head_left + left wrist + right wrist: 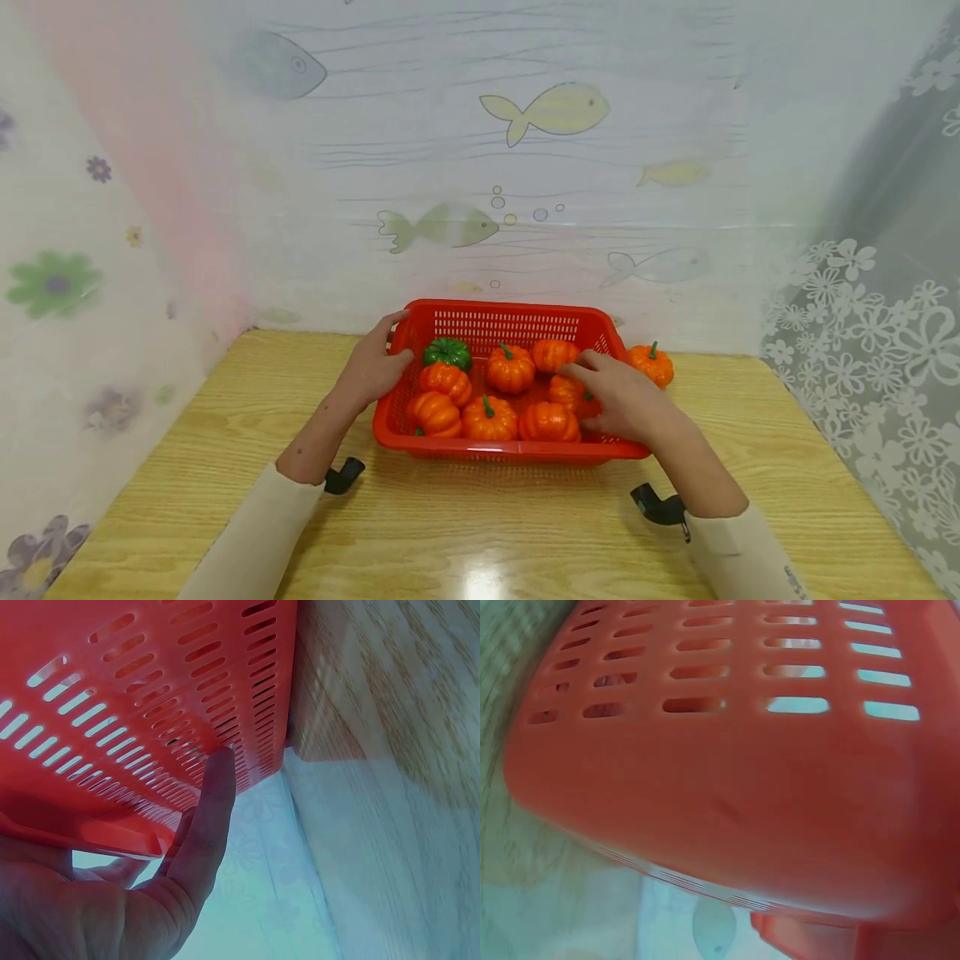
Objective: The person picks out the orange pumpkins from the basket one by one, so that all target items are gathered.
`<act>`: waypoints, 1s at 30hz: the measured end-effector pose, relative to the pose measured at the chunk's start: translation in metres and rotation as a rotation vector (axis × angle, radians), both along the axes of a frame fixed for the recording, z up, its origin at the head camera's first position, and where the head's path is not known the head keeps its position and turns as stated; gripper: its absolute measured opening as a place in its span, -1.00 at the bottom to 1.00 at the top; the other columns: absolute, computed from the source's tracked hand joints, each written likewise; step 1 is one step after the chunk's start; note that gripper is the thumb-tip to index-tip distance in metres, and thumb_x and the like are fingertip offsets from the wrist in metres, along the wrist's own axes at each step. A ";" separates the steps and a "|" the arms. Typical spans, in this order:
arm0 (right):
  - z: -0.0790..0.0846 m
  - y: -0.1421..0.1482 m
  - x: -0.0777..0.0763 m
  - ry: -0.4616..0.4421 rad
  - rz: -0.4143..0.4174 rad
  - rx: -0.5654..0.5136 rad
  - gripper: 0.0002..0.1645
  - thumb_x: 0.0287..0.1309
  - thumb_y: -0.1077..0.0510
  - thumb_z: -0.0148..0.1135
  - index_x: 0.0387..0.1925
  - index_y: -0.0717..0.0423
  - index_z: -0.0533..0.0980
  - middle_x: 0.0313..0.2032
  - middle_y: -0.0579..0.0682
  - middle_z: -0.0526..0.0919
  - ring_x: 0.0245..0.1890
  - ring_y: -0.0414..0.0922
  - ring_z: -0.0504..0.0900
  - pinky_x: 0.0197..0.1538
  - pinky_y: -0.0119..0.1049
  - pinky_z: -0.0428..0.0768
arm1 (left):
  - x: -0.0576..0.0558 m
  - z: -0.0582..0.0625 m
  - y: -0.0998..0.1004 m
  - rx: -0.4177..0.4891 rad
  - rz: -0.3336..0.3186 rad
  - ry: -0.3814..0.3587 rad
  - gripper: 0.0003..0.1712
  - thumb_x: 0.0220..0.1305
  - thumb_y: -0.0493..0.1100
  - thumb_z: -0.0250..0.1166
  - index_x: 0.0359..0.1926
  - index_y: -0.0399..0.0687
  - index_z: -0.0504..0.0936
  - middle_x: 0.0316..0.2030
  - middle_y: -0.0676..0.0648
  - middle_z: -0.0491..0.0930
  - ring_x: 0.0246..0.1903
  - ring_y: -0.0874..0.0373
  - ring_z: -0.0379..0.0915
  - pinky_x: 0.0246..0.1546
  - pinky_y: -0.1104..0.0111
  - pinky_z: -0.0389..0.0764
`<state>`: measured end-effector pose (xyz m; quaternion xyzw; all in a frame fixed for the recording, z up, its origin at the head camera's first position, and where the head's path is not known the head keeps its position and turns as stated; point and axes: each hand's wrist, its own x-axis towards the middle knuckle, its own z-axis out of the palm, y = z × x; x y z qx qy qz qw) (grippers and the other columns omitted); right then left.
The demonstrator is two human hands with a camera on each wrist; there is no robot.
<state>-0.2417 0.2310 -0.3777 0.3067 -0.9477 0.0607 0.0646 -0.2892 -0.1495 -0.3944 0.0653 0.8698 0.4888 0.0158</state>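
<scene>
A red plastic basket (517,450) with slotted walls stands on the table and holds several small orange pumpkins (510,369) and one green pumpkin (447,353). At the basket's left rim, my left hand (372,364) grips the edge, thumb over the rim. In the left wrist view, its finger (217,787) lies along the outer slotted wall. My right hand (626,400) reaches over the right rim, its fingers and thumb around an orange pumpkin (567,392) inside. The right wrist view shows only the basket's outer wall (705,795); the right fingers are hidden there.
Another orange pumpkin (652,367) lies on the wooden table (480,525), just outside the basket's right side. A fish-printed curtain (450,150) hangs behind the table. Black wrist mounts (660,505) stick out beside both forearms.
</scene>
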 end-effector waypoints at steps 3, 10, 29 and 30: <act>-0.002 -0.001 0.000 0.011 -0.004 0.010 -0.14 -0.11 0.13 0.75 0.29 -0.01 0.59 -0.04 -0.04 0.53 -0.30 -0.17 0.52 -0.19 -0.22 0.64 | 0.000 0.000 0.000 0.001 0.003 -0.003 -0.22 0.50 -0.23 0.09 0.67 0.01 0.13 0.27 -0.34 0.47 0.09 -0.24 0.59 -0.02 -0.05 0.77; -0.003 -0.002 -0.001 0.037 0.003 0.024 -0.15 -0.13 0.11 0.74 0.27 0.00 0.59 -0.07 -0.04 0.51 -0.36 -0.17 0.48 -0.25 -0.24 0.60 | -0.002 -0.002 -0.001 -0.006 -0.004 0.019 -0.22 0.50 -0.24 0.09 0.67 0.00 0.14 0.26 -0.34 0.48 0.10 -0.25 0.59 0.00 -0.04 0.77; 0.012 0.003 0.006 0.022 -0.016 -0.063 -0.15 -0.06 0.15 0.72 0.31 0.06 0.56 0.07 0.01 0.55 -0.19 -0.13 0.57 -0.13 -0.19 0.69 | -0.001 0.000 -0.001 -0.012 -0.013 0.023 -0.22 0.50 -0.23 0.09 0.67 -0.01 0.14 0.24 -0.34 0.48 0.09 -0.23 0.59 -0.02 -0.02 0.78; 0.013 0.004 0.007 0.023 -0.016 -0.069 -0.14 -0.05 0.14 0.72 0.33 0.07 0.55 0.08 0.01 0.55 -0.18 -0.13 0.58 -0.11 -0.18 0.70 | -0.002 0.000 -0.001 -0.013 -0.014 0.024 -0.22 0.50 -0.23 0.09 0.67 -0.02 0.14 0.24 -0.34 0.48 0.09 -0.23 0.59 -0.02 -0.02 0.77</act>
